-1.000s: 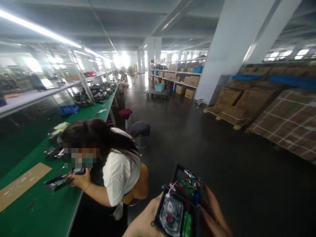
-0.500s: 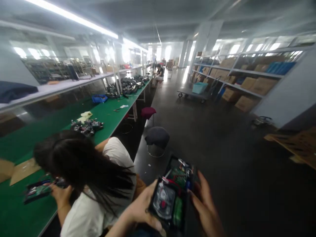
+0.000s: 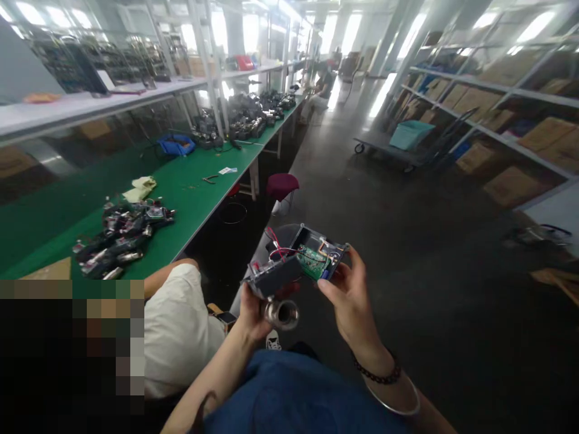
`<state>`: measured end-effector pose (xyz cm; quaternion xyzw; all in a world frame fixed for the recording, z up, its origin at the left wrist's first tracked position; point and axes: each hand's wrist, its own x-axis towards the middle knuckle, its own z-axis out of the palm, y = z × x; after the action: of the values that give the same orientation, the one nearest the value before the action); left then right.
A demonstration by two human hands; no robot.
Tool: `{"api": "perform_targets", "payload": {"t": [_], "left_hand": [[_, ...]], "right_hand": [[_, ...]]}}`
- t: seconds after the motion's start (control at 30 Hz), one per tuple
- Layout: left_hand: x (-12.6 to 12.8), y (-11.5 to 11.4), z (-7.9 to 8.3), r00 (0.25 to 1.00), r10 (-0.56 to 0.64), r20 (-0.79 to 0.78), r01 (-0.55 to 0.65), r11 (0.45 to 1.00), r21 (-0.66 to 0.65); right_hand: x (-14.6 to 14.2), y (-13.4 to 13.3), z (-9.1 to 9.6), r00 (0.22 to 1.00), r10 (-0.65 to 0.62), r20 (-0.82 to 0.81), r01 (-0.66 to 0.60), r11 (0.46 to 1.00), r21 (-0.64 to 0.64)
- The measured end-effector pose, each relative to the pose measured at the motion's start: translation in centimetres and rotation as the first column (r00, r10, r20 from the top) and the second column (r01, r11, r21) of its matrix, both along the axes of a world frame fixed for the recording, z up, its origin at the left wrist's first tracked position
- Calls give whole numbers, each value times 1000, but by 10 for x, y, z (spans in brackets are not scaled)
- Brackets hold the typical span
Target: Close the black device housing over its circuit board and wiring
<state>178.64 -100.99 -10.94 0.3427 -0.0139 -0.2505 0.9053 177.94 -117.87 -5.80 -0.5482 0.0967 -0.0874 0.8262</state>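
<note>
- Floor [image 3: 407,253] lies far below the open device housing [image 3: 296,262], held in mid-air over the lap between both hands; a slip would likely crack it.
- Left hand [image 3: 253,310] grasps its underside by the metal nozzle [image 3: 281,313]; that round part could roll in the grip.
- Right hand [image 3: 348,295] pinches the far end beside the green circuit board [image 3: 312,262].
- Red wires [image 3: 277,250] stand loose and could snag on fingers.

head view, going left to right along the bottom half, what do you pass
pile of parts → co-worker's white sleeve → left hand → open device → right hand → dark floor
</note>
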Motion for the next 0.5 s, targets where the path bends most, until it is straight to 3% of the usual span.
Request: {"api": "perform_targets", "payload": {"t": [0.13, 0.27, 0.37, 0.5], "left_hand": [[45, 2, 1, 996, 20, -82, -28, 994, -102], [83, 12, -7, 995, 67, -74, -75, 990, -115], [112, 14, -11, 989, 145, -13, -145, 986, -85], [152, 15, -13, 958, 276, 78, -274, 961, -31]], "right_hand": [[54, 1, -2, 998, 58, -39, -57, 998, 30], [104, 7, -15, 980, 199, -23, -196, 975, 103], [145, 9, -28, 937, 338, -84, -318, 929, 188], [200, 15, -40, 826, 523, -209, -447, 835, 321]]}}
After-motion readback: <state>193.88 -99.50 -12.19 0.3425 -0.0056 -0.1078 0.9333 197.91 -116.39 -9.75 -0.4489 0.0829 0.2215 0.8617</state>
